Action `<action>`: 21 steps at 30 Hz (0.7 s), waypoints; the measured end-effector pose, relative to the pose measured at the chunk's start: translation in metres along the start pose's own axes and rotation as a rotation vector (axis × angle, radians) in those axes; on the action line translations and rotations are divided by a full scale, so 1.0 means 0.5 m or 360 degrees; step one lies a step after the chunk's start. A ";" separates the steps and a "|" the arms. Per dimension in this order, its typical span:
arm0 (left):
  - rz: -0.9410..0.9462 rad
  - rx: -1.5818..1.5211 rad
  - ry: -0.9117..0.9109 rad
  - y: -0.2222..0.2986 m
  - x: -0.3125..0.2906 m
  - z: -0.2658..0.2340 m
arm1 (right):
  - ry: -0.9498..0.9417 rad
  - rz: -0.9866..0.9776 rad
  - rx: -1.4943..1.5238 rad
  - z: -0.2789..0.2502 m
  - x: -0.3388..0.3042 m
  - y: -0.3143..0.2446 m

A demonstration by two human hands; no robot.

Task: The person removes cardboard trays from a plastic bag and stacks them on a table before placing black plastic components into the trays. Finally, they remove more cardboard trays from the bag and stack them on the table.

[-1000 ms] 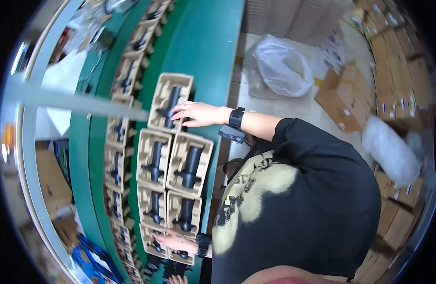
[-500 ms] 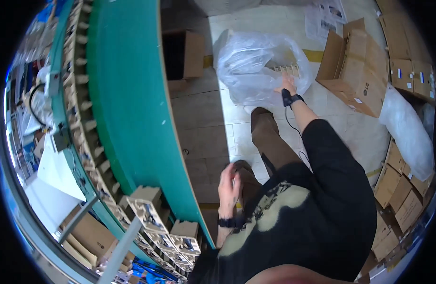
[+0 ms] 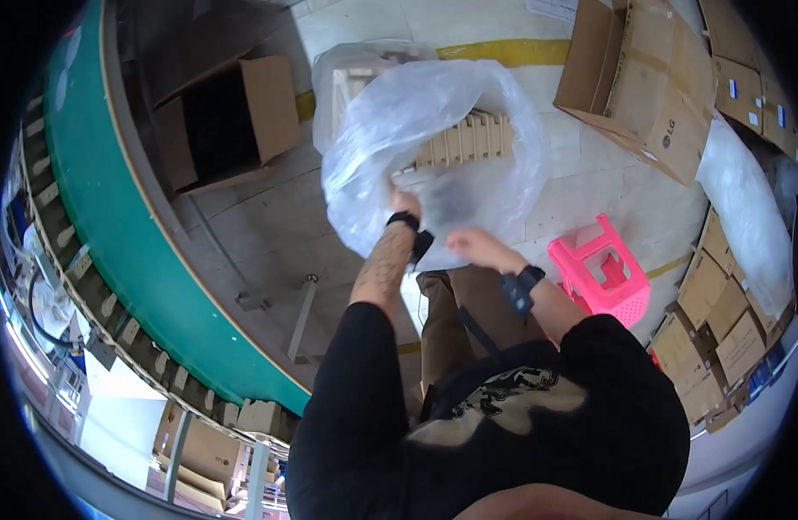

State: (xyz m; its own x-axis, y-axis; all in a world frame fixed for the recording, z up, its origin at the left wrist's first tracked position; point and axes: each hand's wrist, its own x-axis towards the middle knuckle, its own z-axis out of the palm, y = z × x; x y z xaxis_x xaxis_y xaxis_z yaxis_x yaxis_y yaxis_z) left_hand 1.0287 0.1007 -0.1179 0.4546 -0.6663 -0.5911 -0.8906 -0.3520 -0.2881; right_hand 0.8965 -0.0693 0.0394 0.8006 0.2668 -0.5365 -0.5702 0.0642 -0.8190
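A large clear plastic bag (image 3: 364, 160) stands on the floor before me, its mouth spread wide. Beige ribbed plastic parts (image 3: 473, 140) show inside it. My left hand (image 3: 406, 204) is at the left inner side of the bag's mouth, its fingers mostly hidden and blurred. Beside it, inside the bag, is a blurred grey patch I cannot make out. My right hand (image 3: 484, 248) is at the near rim with its fingers curled in; what they hold, if anything, does not show.
An open cardboard box (image 3: 273, 108) sits at the left, near a green-topped bench (image 3: 156, 260). Another open carton (image 3: 659, 95) stands at the far right. A pink plastic stool (image 3: 590, 269) is to my right, with stacked cartons (image 3: 737, 347) beyond it.
My left hand has moved from beside my knee to the bag. My right hand has drawn back from the beige parts to the near rim. The bag's mouth is wider, and the pink stool now shows.
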 end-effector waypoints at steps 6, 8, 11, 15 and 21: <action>0.0631 -0.1341 -0.0397 -0.072 -0.080 -0.256 | 0.1280 0.0545 -0.0102 -0.278 0.150 0.235; 0.0523 -0.1524 -0.0307 -0.119 -0.107 -0.278 | 0.1570 0.0714 -0.0511 -0.313 0.241 0.253; 0.0421 -0.1788 -0.0219 -0.144 -0.115 -0.363 | 0.1606 0.1719 -0.0023 -0.349 0.274 0.364; 0.0253 -0.1932 -0.0229 -0.170 -0.155 -0.426 | 0.1689 0.1419 -0.0341 -0.302 0.256 0.455; 0.0038 -0.2189 -0.0317 -0.220 -0.155 -0.487 | 0.0061 0.0593 -0.1182 -0.333 0.106 0.461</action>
State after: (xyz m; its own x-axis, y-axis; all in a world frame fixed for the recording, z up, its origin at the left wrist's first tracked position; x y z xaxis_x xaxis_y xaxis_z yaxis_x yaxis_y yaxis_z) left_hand 1.0953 0.0307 0.1431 0.3264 -0.6182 -0.7151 -0.1141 -0.7767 0.6194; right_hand 0.8379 -0.2003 -0.2116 0.5969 0.1111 -0.7946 -0.5399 -0.6769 -0.5002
